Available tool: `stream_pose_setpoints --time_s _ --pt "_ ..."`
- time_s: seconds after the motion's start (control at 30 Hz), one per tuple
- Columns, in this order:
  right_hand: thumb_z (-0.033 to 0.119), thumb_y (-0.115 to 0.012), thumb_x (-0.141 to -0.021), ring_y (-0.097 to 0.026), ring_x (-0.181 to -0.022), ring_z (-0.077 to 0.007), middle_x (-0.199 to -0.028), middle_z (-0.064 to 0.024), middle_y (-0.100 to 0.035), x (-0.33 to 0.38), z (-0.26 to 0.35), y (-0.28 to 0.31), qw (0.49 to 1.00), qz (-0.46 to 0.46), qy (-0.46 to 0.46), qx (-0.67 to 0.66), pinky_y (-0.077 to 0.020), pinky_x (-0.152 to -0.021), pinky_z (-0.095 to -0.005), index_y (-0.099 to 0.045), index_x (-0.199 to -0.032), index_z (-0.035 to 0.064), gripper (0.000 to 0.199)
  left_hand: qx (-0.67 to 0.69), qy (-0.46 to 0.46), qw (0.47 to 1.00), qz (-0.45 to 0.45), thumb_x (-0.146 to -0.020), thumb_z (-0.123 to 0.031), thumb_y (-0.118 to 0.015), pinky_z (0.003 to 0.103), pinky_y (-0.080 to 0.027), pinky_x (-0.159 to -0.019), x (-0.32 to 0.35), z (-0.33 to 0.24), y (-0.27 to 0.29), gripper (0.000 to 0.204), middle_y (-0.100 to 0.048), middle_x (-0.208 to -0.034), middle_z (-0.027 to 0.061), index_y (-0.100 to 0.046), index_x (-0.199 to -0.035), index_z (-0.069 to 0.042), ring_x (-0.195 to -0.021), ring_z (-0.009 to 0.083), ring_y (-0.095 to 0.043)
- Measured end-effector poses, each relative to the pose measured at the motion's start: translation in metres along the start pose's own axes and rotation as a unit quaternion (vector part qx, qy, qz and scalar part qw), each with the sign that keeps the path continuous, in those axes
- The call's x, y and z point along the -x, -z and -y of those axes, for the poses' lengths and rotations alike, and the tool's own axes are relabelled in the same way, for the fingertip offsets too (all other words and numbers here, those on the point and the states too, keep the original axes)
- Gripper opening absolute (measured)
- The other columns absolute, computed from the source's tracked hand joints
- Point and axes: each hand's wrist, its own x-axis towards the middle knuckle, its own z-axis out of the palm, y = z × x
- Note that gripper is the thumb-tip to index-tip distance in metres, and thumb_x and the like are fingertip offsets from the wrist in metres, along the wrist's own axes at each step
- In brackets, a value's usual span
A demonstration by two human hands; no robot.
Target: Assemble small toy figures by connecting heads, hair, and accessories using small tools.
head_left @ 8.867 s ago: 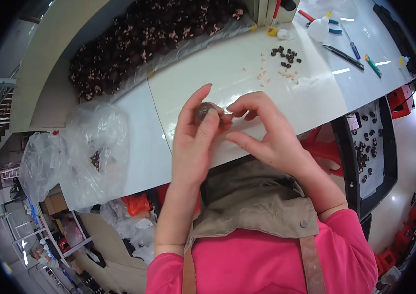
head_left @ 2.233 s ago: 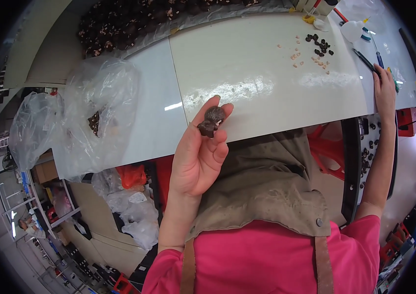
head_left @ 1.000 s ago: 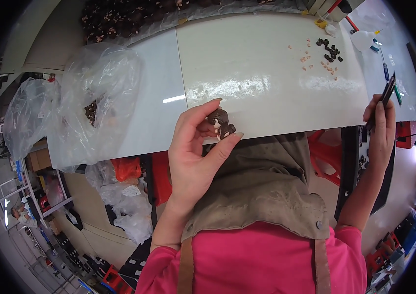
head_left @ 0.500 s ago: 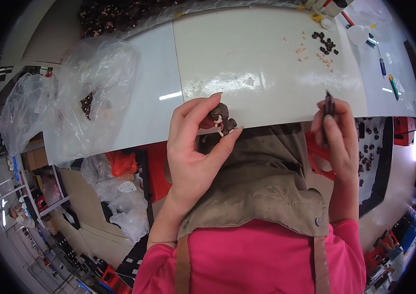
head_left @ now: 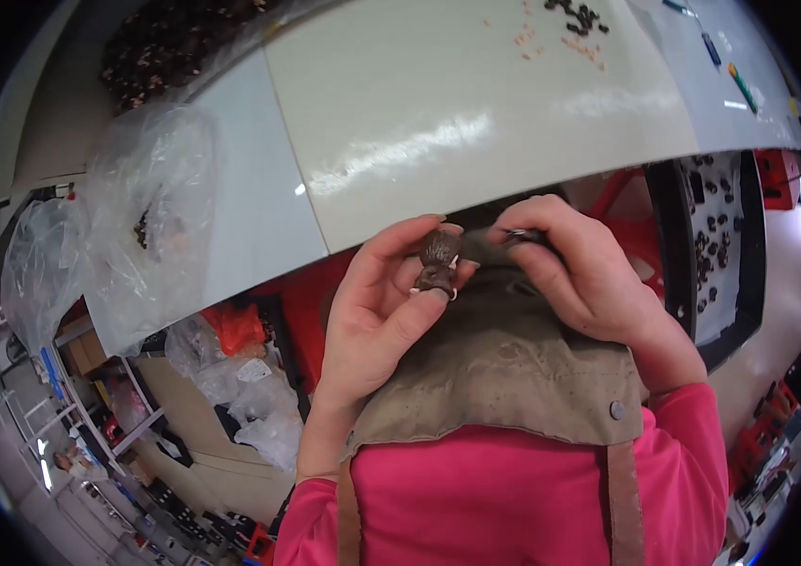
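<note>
A small dark brown figurine [head_left: 438, 253] with pale trim is pinched between the fingertips and thumb of my left hand [head_left: 370, 325], just off the table's near edge and above my apron. My right hand [head_left: 581, 274] has closed around a slim dark pointed tool [head_left: 528, 235], whose exact kind I cannot make out. Its tip points left toward the figurine, with a gap between them. Most of the tool's body is covered by my right fingers.
On the white table [head_left: 400, 104] lie dark small parts [head_left: 581, 17] and pale bits [head_left: 584, 52] at the far right. A screwdriver [head_left: 710, 49] lies beyond them. Clear plastic bags [head_left: 160, 179] cover the left end. A dark tray [head_left: 749, 255] of brown pieces stands right of my lap.
My right hand has moved left with the tool, close to the figurine. My left hand has turned the figurine and lowered it slightly. The whole view has shifted and tilted.
</note>
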Motion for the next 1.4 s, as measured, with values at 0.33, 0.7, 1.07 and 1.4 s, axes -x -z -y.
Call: stream_pose_setpoints --time_s 0.33,0.7,1.07,1.4 --pt "0.017 -0.069 -0.077 -0.054 -0.058 -0.0249 -0.07 -0.006 -0.051 0.012 -0.007 -0.012 0.991 0.002 0.041 0.129 -0.0422 -0.048 -0.0342 -0.054 -0.085 0.0073 0.02 0.004 0.096 0.995 -0.03 -0.089 -0.023 -0.06 0.029 -0.04 -0.094 0.014 0.019 -0.006 0.053 -0.055 -0.118 0.009 -0.04 -0.131 0.001 -0.104 0.015 -0.054" --pt "0.029 -0.069 -0.075 -0.053 -0.053 -0.0212 -0.064 -0.0037 -0.046 0.017 -0.018 -0.003 0.969 0.045 0.072 0.232 -0.0412 -0.044 -0.0325 -0.052 -0.077 0.0086 0.027 -0.009 0.134 0.99 -0.038 -0.088 -0.026 -0.062 0.029 -0.04 -0.096 0.013 0.028 -0.009 0.051 -0.054 -0.117 0.0086 -0.044 -0.128 0.001 -0.108 0.0154 -0.052" --pt "0.034 -0.069 -0.075 -0.053 -0.054 -0.0193 -0.064 -0.0032 -0.044 0.015 -0.022 -0.003 0.962 0.069 0.076 0.255 -0.041 -0.044 -0.0324 -0.048 -0.071 0.0097 0.032 -0.026 0.15 0.987 -0.053 -0.089 -0.03 -0.06 0.03 -0.045 -0.09 0.011 0.031 -0.006 0.049 -0.058 -0.109 0.0105 -0.047 -0.122 0.004 -0.099 0.0176 -0.058" --pt "0.035 -0.069 -0.075 -0.053 -0.055 -0.0205 -0.064 -0.0034 -0.043 0.015 -0.019 -0.002 0.955 0.101 0.07 0.27 -0.0408 -0.044 -0.0333 -0.047 -0.07 0.0095 0.034 -0.042 0.2 0.975 -0.086 -0.08 -0.044 -0.067 0.03 -0.047 -0.086 0.01 0.03 -0.008 0.064 -0.06 -0.105 0.011 -0.049 -0.117 0.004 -0.092 0.0168 -0.06"
